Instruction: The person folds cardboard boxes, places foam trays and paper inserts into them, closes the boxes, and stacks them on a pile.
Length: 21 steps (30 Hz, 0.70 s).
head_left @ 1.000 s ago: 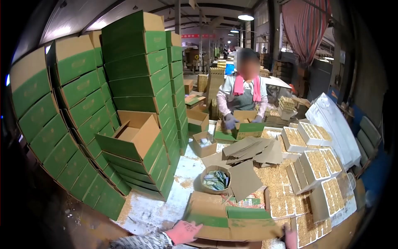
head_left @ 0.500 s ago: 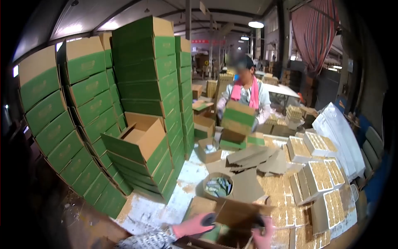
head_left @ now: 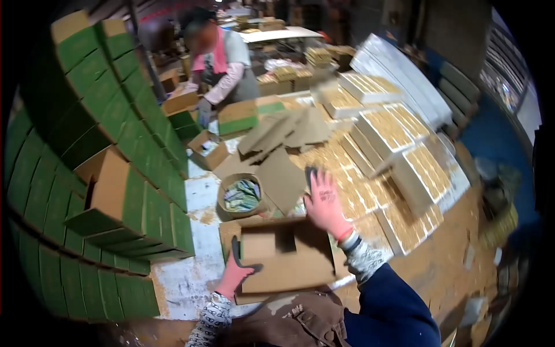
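Green cartons (head_left: 104, 150) wall the worktable (head_left: 191, 277); left hand (head_left: 238, 267) grips a box (head_left: 286, 257) by its edge, right hand (head_left: 325, 202) spread flat above it.

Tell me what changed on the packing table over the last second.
The flat carton was lifted and folded open into a box. The left hand grips its left edge; the right hand has let go and lifted, open. The round tub and cardboard sheets stayed put.
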Available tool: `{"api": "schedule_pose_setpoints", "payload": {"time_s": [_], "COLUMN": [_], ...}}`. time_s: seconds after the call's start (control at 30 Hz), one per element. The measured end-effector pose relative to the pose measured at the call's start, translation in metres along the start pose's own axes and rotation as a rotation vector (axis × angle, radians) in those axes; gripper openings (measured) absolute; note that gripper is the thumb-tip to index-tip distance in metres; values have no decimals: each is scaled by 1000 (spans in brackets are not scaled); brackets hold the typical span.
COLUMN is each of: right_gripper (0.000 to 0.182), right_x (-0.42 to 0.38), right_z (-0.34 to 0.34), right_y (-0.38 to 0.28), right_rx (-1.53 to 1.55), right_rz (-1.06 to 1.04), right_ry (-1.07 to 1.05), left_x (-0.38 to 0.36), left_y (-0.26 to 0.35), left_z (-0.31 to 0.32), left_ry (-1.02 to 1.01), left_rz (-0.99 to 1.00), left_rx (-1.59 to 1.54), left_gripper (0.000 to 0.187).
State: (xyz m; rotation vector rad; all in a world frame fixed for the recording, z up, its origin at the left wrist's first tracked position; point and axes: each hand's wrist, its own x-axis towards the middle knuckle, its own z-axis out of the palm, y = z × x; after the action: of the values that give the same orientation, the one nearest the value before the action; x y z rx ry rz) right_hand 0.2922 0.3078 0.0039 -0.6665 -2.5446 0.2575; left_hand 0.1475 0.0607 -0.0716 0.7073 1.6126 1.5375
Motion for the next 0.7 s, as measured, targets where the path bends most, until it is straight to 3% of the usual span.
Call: {"api": "schedule_pose_setpoints", "payload": {"time_s": [0.03, 0.07, 0.1, 0.17, 0.2, 0.23, 0.3, 0.37, 0.4, 0.43, 0.5, 0.57, 0.6, 0.63, 0.7], "right_gripper": [41, 53, 59, 67, 72, 76, 80, 78, 76, 75, 72, 65, 63, 60, 70], "right_x": [-7, -31, -64, -72, -75, -76, -115, -136, -143, -163, -168, -135, -130, -129, -140], "right_z": [6, 7, 29, -12, -31, -44, -34, -39, -36, 1, 33, 24, 44, 86, 197], "right_y": [-1, -10, 6, 4, 6, 16, 31, 36, 31, 38, 64, 96, 127, 171, 275], "right_rx": [-244, -41, 18, -323, -214, -85, -61, 143, 377, 384, 278, 436, 419, 386, -303], "right_rz": [-2, -17, -110, 146, 372, 591, 537, 232, 245, 102, -105, 585, 881, 1160, 1454], "right_ry": [87, -153, -158, 24, -432, -874, -749, -381, -390, -246, -394, -460, -127, 223, -387], "left_x": [8, 7, -1, -3, -7, -16, -37, -14, -5, 1, 13, 15, 15, 17, 19], "left_y": [-10, -18, -31, -58, -37, -46, -73, 25, 28, 29, 35, 55, 24, 16, 6], "left_z": [1, 3, 3, 3, 1, -17, -54, -15, -20, -39, -70, -16, -26, -32, -42], "left_ry": [26, 63, 31, 151, -2, -15, -168, -197, -191, -53, 191, 231, 274, 278, 411], "left_rz": [-12, -16, -45, -157, -293, -306, 661, 129, 109, 55, -38, -134, 119, 115, 6], "left_rx": [-87, -281, -275, -421, -335, -322, 493, -1042, -1046, -647, 171, 1091, 894, 894, 738], "left_gripper": [94, 84, 84, 71, 63, 63, 63, 71, 71, 68, 64, 69, 66, 66, 59]}}
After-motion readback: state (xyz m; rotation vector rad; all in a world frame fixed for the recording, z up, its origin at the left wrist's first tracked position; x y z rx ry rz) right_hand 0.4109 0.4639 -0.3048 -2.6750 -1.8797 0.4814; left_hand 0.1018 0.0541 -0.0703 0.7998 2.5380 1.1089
